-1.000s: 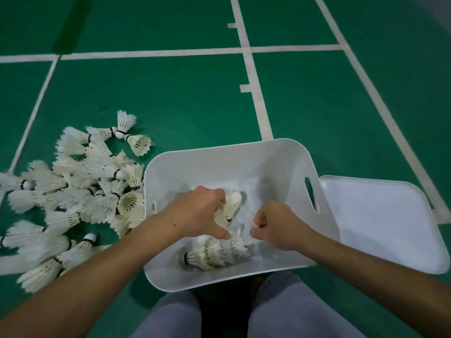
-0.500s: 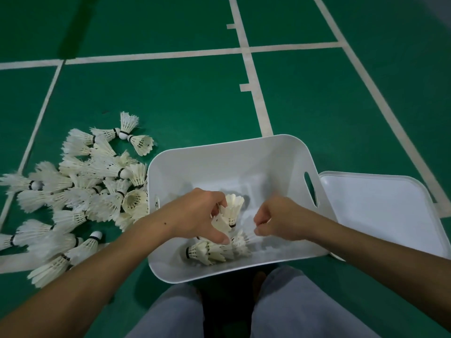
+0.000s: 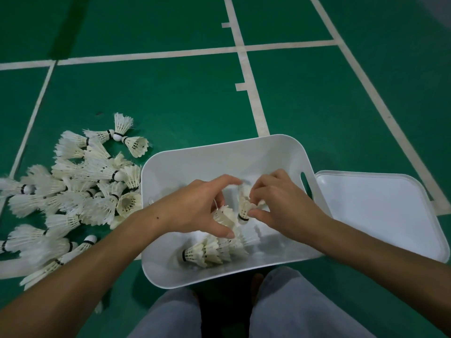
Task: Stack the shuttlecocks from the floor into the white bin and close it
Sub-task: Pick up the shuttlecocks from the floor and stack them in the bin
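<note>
While both hands work inside the white bin (image 3: pixel 227 152):
Left hand (image 3: pixel 195 206): fingers curled round a shuttlecock (image 3: pixel 225 217).
Right hand (image 3: pixel 280 203): pinching a second shuttlecock (image 3: pixel 245 208), cork down.
Bin floor: nested row of shuttlecocks (image 3: pixel 212 250) lying on its side.
Floor pile (image 3: pixel 73 191): left of bin.
Lid (image 3: pixel 380 211): flat, right of bin.

Floor: we see a green court surface (image 3: pixel 151 98) filling the scene.
Lines: white court lines (image 3: pixel 251 76) cross at the far middle, one running far to near, another left to right (two short tick marks jut from its left side).
Trousers: grey trouser legs (image 3: pixel 290 311) at the near edge.
</note>
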A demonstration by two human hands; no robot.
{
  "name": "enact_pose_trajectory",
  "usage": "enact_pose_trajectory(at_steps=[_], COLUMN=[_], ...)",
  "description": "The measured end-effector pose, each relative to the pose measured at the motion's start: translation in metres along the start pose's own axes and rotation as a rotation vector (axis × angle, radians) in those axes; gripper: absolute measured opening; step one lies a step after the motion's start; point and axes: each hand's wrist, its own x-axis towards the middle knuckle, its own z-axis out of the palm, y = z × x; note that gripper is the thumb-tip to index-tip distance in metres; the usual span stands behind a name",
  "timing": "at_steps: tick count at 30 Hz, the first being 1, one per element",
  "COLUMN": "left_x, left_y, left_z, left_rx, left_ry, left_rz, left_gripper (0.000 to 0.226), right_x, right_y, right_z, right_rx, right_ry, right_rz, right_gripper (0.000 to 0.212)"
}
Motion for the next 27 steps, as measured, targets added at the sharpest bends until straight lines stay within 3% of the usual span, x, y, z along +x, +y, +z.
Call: enact_pose_trajectory(at_steps=[3, 7, 11, 15, 18, 22, 25, 27], left_x=[0.002, 0.017, 0.039, 0.049, 0.047, 0.042, 0.038, 0.037], left_y=[-0.006, -0.002, 0.014, 0.019, 0.018, 0.010, 0.003, -0.004], left_z=[-0.001, 0.004, 0.013, 0.018, 0.017, 0.016, 0.016, 0.017], left_rx=[0.063, 0.336, 0.451, 0.519, 0.506, 0.453, 0.415, 0.373], left_ry=[-0.060, -0.373, -0.502, -0.560, -0.572, -0.570, -0.531, -0.484], left_rz=[-0.048, -0.088, -0.075, -0.054, -0.035, -0.036, -0.037, -0.035], left_gripper=[0.107, 0.106, 0.108, 0.104, 0.100, 0.099, 0.102, 0.101], right_x=[-0.003, -0.007, -0.005, 0.004, 0.008, 0.010, 0.011, 0.013], right_y=[0.011, 0.022, 0.023, 0.027, 0.027, 0.028, 0.027, 0.025], right_z=[-0.003, 0.008, 0.020, 0.031, 0.032, 0.033, 0.034, 0.037], right_rx=[-0.073, -0.160, -0.111, 0.042, 0.205, 0.492, 0.677, 0.671], right_ry=[0.002, -0.007, -0.116, -0.220, -0.344, -0.545, -0.633, -0.659], right_rz=[0.063, 0.209, 0.287, 0.356, 0.411, 0.552, 0.664, 0.678], right_gripper=[0.023, 0.026, 0.037, 0.030, 0.039, 0.019, 0.019, 0.018])
